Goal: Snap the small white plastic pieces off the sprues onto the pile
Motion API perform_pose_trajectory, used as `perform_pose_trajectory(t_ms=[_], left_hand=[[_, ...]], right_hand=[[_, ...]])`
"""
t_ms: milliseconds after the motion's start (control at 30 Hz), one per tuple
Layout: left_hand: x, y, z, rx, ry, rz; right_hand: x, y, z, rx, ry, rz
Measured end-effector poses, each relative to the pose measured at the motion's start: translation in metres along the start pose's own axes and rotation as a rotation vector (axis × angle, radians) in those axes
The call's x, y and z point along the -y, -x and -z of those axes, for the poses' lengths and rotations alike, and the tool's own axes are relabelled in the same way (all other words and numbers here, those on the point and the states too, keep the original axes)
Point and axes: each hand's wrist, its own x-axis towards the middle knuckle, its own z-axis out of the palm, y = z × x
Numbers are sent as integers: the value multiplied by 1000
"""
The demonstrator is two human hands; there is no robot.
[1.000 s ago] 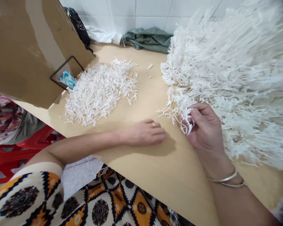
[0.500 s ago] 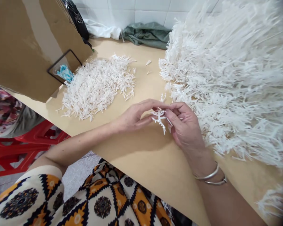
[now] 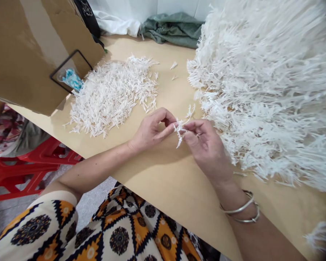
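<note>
White tiles point(image 3: 176, 7) cover the wall behind a pale tan table point(image 3: 168, 181). Biggest on the table is a tall heap point(image 3: 274, 101) of white, stringy pieces, filling the right side. Opposite it, at the left, stands a large cardboard box point(image 3: 13, 61), a band of tape running down its face. Below the table's near edge show the wearer's patterned clothes point(image 3: 119, 239), in orange, black and cream. Red stools point(image 3: 13, 175) stand at the left, below another person's floral clothing point(image 3: 2, 130). A low pile point(image 3: 108, 98) of short white bits spreads beside the box. Along the wall lie a green cloth point(image 3: 171, 29), a white cloth point(image 3: 116, 24) and a black bag point(image 3: 88, 16).

Between heap and pile, the left hand point(image 3: 152, 130) and right hand point(image 3: 209, 145) meet above the table. Two silvery bracelets point(image 3: 241, 210) circle the right wrist. Both hands' fingers are narrow, pinching one branching white piece point(image 3: 180, 128), which hangs between the fingertips. Beside the pile sits a small blue-and-white item point(image 3: 72, 79) in clear wrapping. Smallest are two loose bits point(image 3: 174, 65), lying apart beyond the hands.
</note>
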Motion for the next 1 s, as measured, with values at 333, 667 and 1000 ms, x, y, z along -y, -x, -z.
perform_pose_trajectory(t_ms=[333, 667, 1000], left_hand=[[-3, -2, 3, 65, 64, 36], [-4, 2, 0, 187, 603, 548], [-7, 3, -4, 210, 590, 580]], right_hand=[[-8, -4, -1, -87, 241, 49], [-11, -10, 5, -52, 228, 19], [-10, -7, -1, -12, 186, 33]])
